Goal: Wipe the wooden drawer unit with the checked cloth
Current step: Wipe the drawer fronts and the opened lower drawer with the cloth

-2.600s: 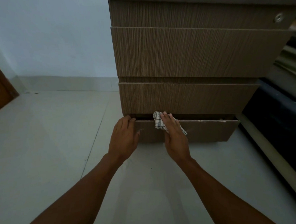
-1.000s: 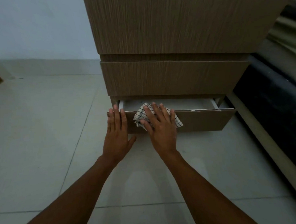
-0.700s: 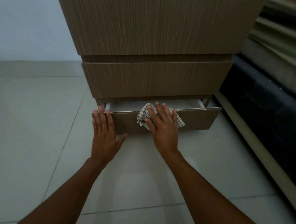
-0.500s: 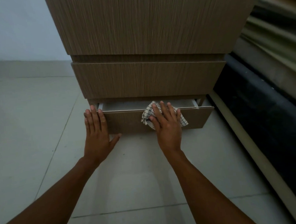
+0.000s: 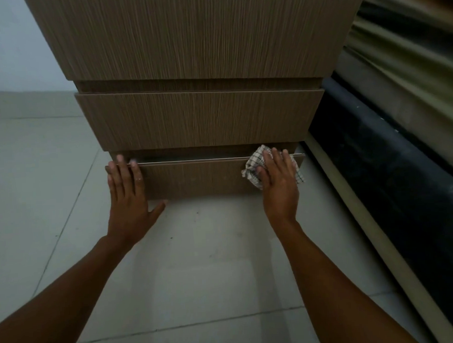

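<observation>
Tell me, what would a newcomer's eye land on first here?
The right hand presses the checked cloth flat on the right end of the slightly open bottom drawer. The left hand lies flat on its left end. Above them rises the wooden drawer unit.

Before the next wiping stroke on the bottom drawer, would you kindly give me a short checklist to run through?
1. The checked cloth is pressed under the right hand against the bottom drawer front: ok.
2. The left hand braces the front's left end: ok.
3. Drawer fully shut: not ok, a dark gap shows above its top edge.
4. Left fingertips clear of that gap: not ok, they lie over the edge.
5. Front free of dust: cannot tell, the light is dim.
</observation>
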